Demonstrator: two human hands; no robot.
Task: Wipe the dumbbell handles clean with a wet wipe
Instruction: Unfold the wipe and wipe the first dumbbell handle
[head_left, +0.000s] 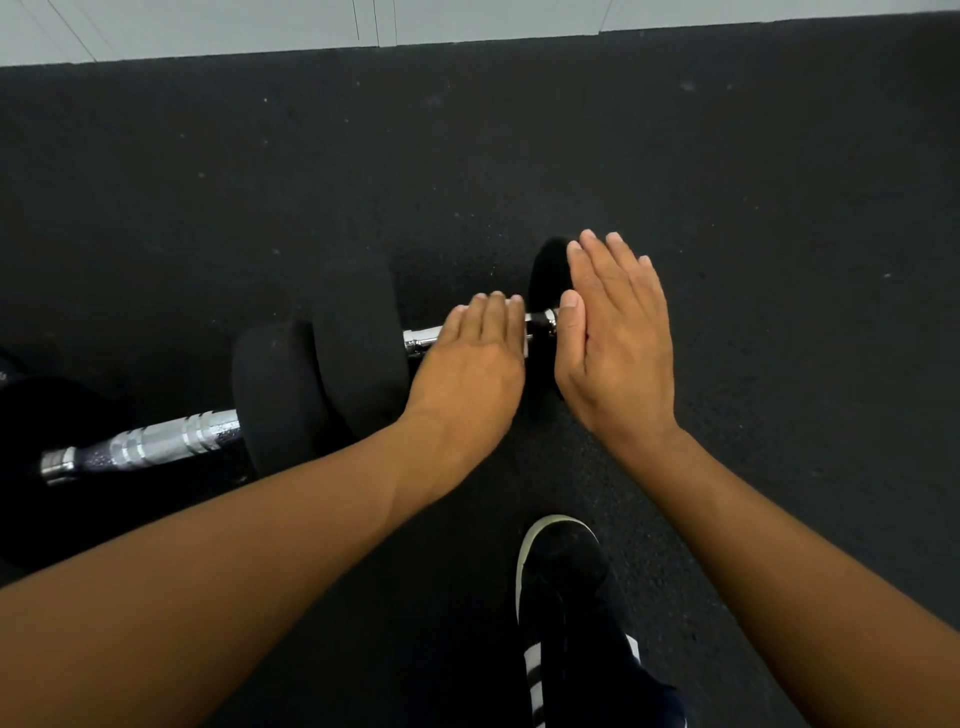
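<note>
Here, the left hand (470, 358) lies flat, fingers straight, over the chrome handle (422, 339) of the dumbbell (358, 332) on the dark floor (727, 208). The right hand (615, 338), also flat and gripping nothing, rests against its far weight.

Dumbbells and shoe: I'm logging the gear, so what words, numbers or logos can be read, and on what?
None can be read.
Near dumbbell: no visible number or brand.
Far-left dumbbell: bare knurled chrome handle, no marking.
Shoe: white stripes only, no legible text.
Both hands, left and right, hide part of the handle.
</note>
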